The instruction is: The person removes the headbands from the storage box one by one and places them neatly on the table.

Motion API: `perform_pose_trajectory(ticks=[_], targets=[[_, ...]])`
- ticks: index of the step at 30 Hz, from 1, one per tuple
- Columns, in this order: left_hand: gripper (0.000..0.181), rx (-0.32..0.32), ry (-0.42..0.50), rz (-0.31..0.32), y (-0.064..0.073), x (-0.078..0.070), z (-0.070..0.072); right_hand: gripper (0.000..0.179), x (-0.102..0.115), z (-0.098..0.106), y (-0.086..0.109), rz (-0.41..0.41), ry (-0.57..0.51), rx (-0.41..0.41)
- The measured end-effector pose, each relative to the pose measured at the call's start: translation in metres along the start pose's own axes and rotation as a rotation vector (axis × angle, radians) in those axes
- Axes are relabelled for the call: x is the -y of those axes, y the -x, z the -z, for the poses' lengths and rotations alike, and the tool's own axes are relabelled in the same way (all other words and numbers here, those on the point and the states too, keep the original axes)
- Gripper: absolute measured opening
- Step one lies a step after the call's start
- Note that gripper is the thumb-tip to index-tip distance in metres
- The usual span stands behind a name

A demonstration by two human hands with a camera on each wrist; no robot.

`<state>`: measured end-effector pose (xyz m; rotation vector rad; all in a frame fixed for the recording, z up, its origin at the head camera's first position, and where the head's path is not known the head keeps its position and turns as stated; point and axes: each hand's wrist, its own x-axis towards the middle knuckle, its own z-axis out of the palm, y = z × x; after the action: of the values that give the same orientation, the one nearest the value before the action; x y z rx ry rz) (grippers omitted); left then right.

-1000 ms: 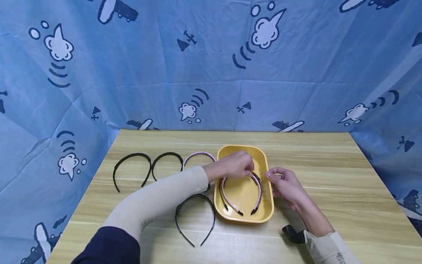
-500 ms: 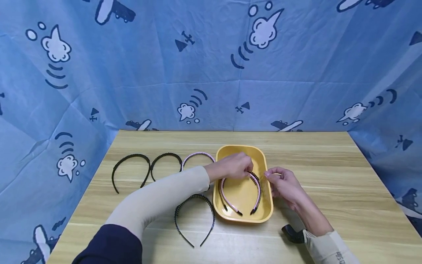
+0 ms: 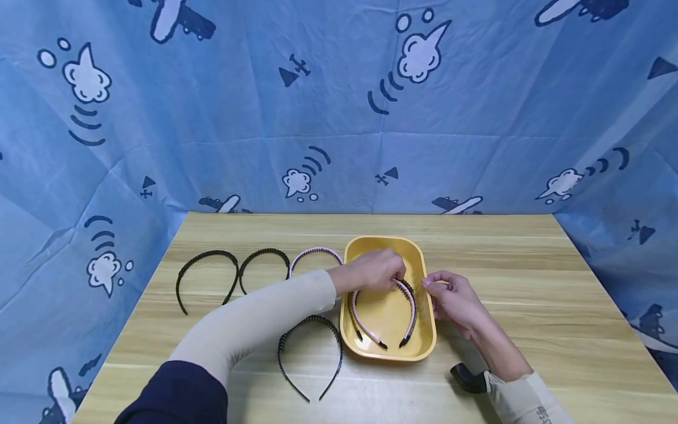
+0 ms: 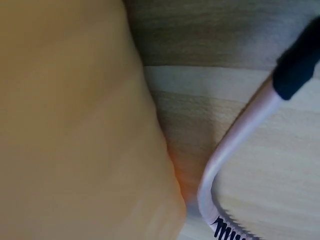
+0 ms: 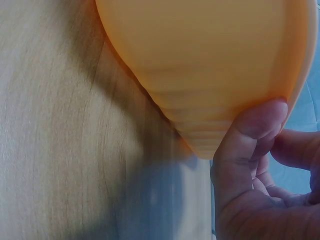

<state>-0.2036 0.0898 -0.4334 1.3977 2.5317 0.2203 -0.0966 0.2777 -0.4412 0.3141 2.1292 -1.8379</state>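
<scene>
In the head view my left hand (image 3: 377,270) reaches into a yellow plastic basin (image 3: 389,353). Its curled fingers grip the top of a pink headband (image 3: 365,331) with black tips, lying against a dark headband (image 3: 354,321); exactly which of them the fingers hold is partly hidden. My right hand (image 3: 457,301) is at the basin's right side, thumb and finger pinching the rim. The right wrist view shows that thumb (image 5: 262,120) against the basin's wall (image 5: 200,75). A pink headband (image 4: 240,130) on the table shows in the left wrist view, beside the basin's outer wall (image 4: 85,125).
Left of the basin, two black headbands (image 3: 208,253) (image 3: 265,251) and a pink one (image 3: 316,249) lie in a row, partly behind my left sleeve (image 3: 265,315). Another dark headband (image 3: 339,353) lies nearer the front. A black device (image 3: 468,378) sits at my right wrist. Blue cloth (image 3: 339,106) hangs behind the table.
Both hands keep the same hold, and the headbands and basin stay in place. Only the head view has shifted slightly.
</scene>
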Motion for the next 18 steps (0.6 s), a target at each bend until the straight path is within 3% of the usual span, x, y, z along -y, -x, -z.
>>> perform_pose_trajectory(ticks=[10,18], targets=[[0.017,0.005,-0.037,0.017,0.0036,-0.0028,-0.0018,0.029,0.0008,-0.0008,0.0011,0.015,-0.017,0.004],[0.009,0.018,-0.065,0.004,0.0042,-0.0046,-0.0029,0.029,0.0020,-0.0011,0.0019,0.011,-0.008,-0.002]])
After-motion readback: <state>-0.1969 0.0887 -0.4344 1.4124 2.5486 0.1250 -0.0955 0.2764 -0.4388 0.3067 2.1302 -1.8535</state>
